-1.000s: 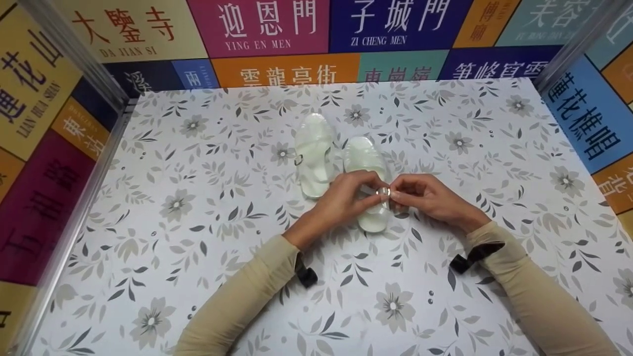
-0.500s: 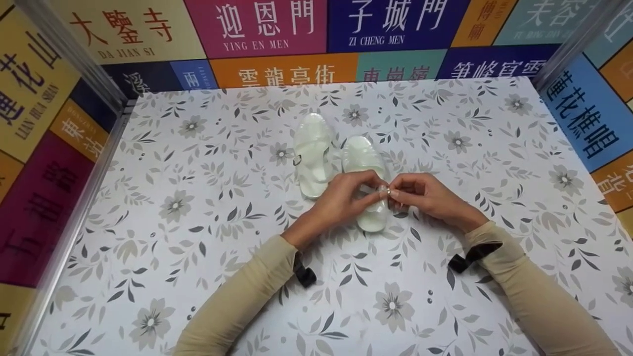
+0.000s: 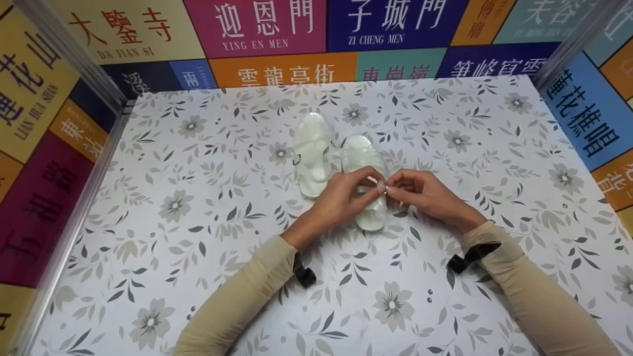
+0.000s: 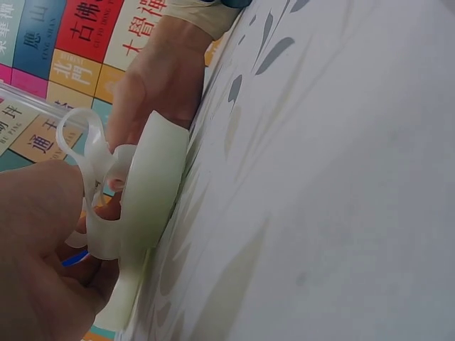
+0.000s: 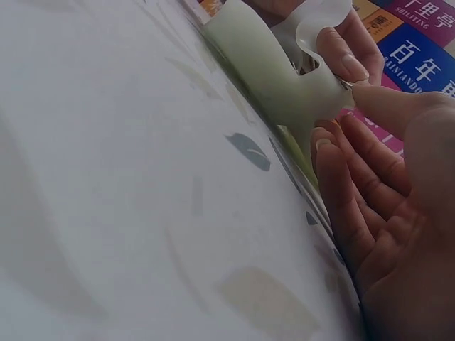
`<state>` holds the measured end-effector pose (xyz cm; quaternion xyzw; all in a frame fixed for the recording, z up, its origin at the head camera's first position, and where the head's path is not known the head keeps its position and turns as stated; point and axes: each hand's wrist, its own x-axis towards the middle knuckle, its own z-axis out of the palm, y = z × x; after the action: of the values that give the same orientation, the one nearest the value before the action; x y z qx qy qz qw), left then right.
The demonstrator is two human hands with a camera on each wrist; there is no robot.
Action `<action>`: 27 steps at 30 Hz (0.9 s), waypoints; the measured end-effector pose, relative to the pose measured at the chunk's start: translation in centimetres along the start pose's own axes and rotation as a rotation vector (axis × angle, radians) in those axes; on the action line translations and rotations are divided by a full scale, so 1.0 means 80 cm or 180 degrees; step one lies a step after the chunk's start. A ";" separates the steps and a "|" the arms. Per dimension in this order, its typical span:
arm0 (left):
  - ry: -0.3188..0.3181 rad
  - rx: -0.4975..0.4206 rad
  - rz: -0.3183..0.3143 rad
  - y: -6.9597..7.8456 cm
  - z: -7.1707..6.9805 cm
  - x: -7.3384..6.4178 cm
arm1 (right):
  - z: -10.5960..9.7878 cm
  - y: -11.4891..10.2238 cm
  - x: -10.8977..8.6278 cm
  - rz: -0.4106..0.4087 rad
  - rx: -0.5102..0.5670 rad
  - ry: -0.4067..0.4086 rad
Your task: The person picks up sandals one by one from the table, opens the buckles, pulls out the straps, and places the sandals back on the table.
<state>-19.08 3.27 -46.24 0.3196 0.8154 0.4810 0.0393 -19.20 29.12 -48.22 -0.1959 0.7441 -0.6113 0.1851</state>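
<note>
Two pale green-white sandals lie side by side on the table. My left hand (image 3: 341, 195) reaches over the right-hand sandal (image 3: 363, 153) and pinches its ankle strap (image 4: 94, 145) between thumb and forefinger. Opposite it, my right hand (image 3: 430, 193) pinches the strap's side by a small metal buckle (image 5: 346, 84), thumb against forefinger, other fingers loosely bent. The fingertips of both hands nearly meet and partly hide the buckle and strap end. To the left, the other sandal (image 3: 312, 138) lies untouched, its own buckle (image 3: 296, 159) showing at the outer side.
A white tabletop (image 3: 222, 277) printed with grey flowers and leaves spreads around the sandals. Colourful panels (image 3: 277, 29) with large lettering stand behind it and along both sides. Black bands (image 3: 474, 257) circle the sleeves at both wrists.
Both hands stay at the strap with only tiny fingertip shifts. The shiny metal between the fingertips shows less now than a second ago. The sandals keep their places.
</note>
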 end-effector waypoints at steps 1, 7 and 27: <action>-0.0001 0.0015 -0.0001 0.000 0.000 0.000 | 0.000 0.000 0.000 0.0009 0.0004 -0.0005; -0.0016 0.0075 0.0063 0.000 -0.001 -0.001 | 0.000 -0.003 0.000 -0.0060 0.0044 -0.0063; 0.0087 0.0132 0.0086 -0.001 0.008 0.000 | 0.000 -0.002 -0.003 -0.0288 0.0099 -0.0045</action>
<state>-18.90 3.70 -46.65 0.3247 0.8213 0.4688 0.0150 -18.94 29.20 -48.05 -0.2308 0.7236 -0.6291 0.1655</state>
